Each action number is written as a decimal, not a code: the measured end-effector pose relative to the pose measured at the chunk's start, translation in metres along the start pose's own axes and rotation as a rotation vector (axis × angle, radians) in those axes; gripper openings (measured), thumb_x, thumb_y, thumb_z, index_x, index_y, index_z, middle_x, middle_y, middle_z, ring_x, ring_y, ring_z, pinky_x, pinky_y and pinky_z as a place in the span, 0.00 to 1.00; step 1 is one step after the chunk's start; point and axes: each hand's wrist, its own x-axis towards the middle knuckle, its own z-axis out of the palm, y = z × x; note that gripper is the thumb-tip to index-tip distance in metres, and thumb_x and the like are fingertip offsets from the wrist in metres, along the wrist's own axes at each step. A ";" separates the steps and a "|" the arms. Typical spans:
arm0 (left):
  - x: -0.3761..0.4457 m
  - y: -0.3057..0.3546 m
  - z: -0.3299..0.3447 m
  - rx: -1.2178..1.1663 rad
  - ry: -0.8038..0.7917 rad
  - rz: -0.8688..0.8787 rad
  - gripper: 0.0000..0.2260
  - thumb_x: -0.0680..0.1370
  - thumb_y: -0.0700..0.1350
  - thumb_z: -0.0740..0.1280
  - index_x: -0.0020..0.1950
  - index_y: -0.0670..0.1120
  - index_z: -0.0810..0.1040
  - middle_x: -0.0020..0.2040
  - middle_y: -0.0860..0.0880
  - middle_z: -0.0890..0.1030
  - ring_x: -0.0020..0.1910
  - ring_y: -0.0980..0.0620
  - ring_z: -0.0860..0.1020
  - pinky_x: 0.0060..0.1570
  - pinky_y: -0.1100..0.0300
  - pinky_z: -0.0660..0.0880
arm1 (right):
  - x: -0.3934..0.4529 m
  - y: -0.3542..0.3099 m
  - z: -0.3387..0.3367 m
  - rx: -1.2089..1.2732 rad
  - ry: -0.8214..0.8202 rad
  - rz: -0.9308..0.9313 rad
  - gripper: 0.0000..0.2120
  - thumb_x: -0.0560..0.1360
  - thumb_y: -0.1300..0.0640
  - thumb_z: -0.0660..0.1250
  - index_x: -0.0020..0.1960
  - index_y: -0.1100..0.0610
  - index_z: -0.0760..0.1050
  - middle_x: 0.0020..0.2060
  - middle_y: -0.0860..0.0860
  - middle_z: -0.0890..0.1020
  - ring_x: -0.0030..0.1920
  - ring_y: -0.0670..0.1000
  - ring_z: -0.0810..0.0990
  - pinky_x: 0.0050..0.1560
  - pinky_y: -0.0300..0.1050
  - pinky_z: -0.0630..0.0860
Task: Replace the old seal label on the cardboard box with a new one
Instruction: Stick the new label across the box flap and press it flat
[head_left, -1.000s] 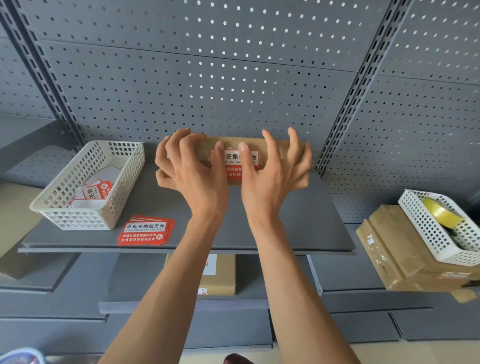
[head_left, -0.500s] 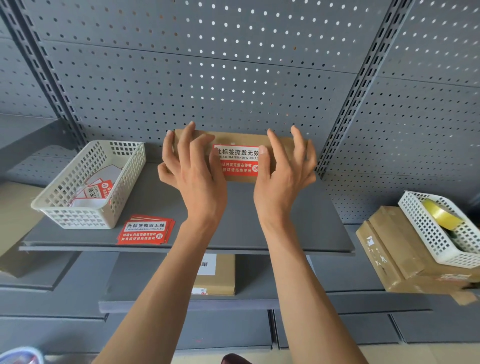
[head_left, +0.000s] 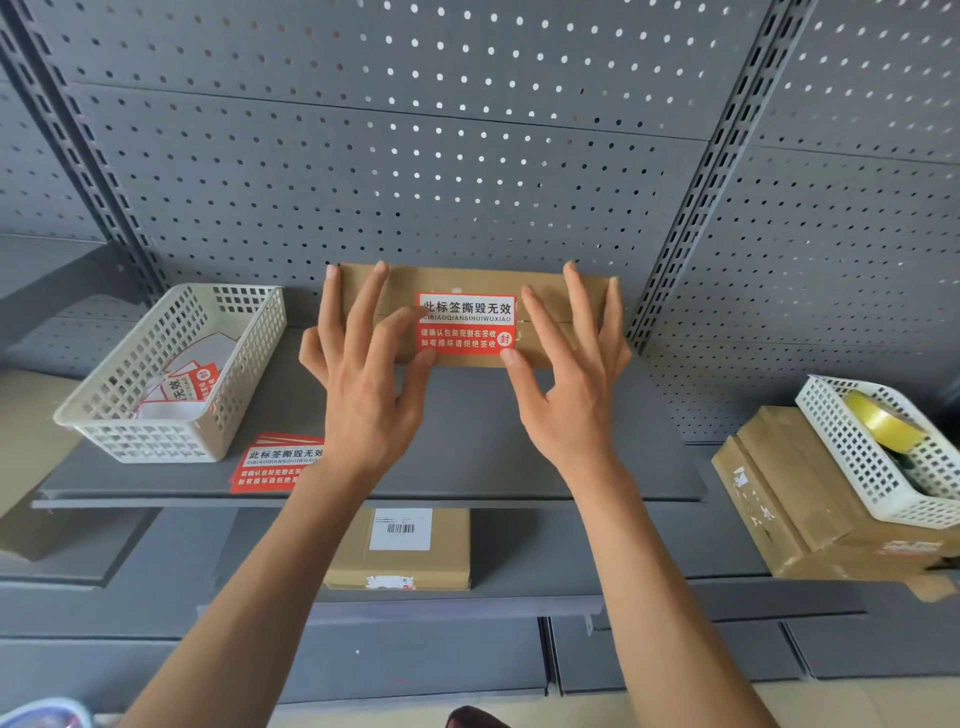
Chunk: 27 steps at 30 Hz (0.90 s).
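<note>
A flat brown cardboard box (head_left: 467, 283) lies at the back of the grey shelf (head_left: 467, 441), against the pegboard. A red and white seal label (head_left: 466, 322) sits across its middle seam. My left hand (head_left: 363, 374) rests spread on the box's left part, thumb tip at the label's lower left corner, index tip at its left edge. My right hand (head_left: 566, 374) lies spread on the right part, thumb tip at the label's lower right corner. Both hands have straight fingers. A stack of spare red labels (head_left: 270, 467) lies near the shelf's front left.
A white mesh basket (head_left: 130, 415) with label sheets stands at the shelf's left. On the right, another white basket (head_left: 883, 467) holding a yellow tape roll (head_left: 878, 421) sits on a cardboard box (head_left: 779, 499). A box with a barcode (head_left: 400, 551) lies on the lower shelf.
The fingers of both hands went from curled over the box to flat and spread. The hands moved apart, which uncovered the whole label.
</note>
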 end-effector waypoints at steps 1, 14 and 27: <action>0.000 0.002 0.000 -0.005 0.001 -0.006 0.13 0.81 0.49 0.69 0.64 0.46 0.76 0.79 0.45 0.66 0.82 0.38 0.55 0.65 0.50 0.55 | 0.000 -0.002 0.000 0.007 0.008 0.005 0.24 0.79 0.47 0.68 0.74 0.49 0.73 0.79 0.54 0.63 0.80 0.66 0.53 0.68 0.61 0.59; 0.002 0.014 0.007 0.035 0.008 -0.102 0.20 0.80 0.57 0.70 0.69 0.53 0.72 0.81 0.46 0.64 0.81 0.38 0.55 0.67 0.42 0.56 | 0.000 -0.014 0.013 -0.057 0.065 0.092 0.29 0.77 0.37 0.67 0.75 0.48 0.71 0.79 0.53 0.65 0.80 0.67 0.54 0.68 0.63 0.60; -0.003 0.006 -0.002 -0.020 0.015 -0.026 0.16 0.82 0.40 0.66 0.69 0.48 0.76 0.80 0.44 0.66 0.81 0.40 0.57 0.69 0.51 0.54 | -0.005 0.001 0.003 0.055 0.134 0.075 0.18 0.81 0.64 0.64 0.70 0.55 0.77 0.75 0.57 0.70 0.78 0.65 0.60 0.74 0.37 0.50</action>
